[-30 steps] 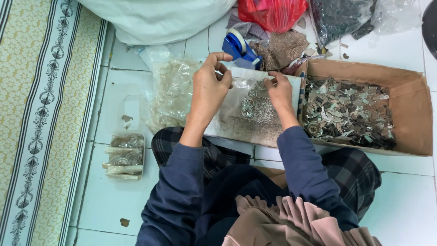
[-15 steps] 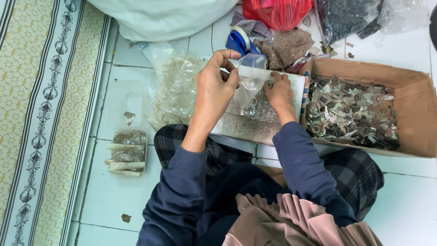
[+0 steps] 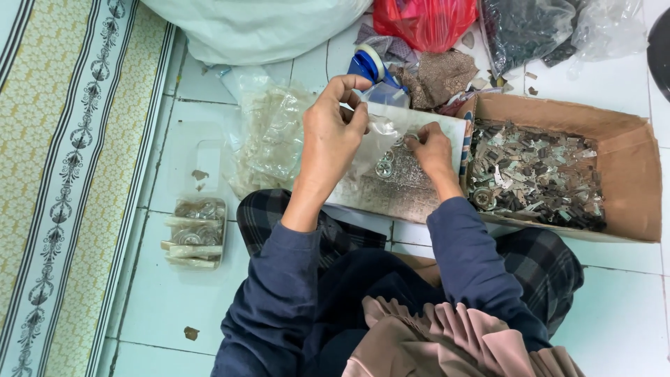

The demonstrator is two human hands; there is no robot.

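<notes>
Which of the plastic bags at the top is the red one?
The red plastic bag, top centre, between the big white sack and the clear bag of dark pieces.

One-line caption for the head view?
Seated person's left hand and right hand handle a small clear bag beside a cardboard box.

Single head-worn view, steeply downward and close, over lap, tiled floor (image 3: 628,307) and cardboard box (image 3: 628,181).
</notes>
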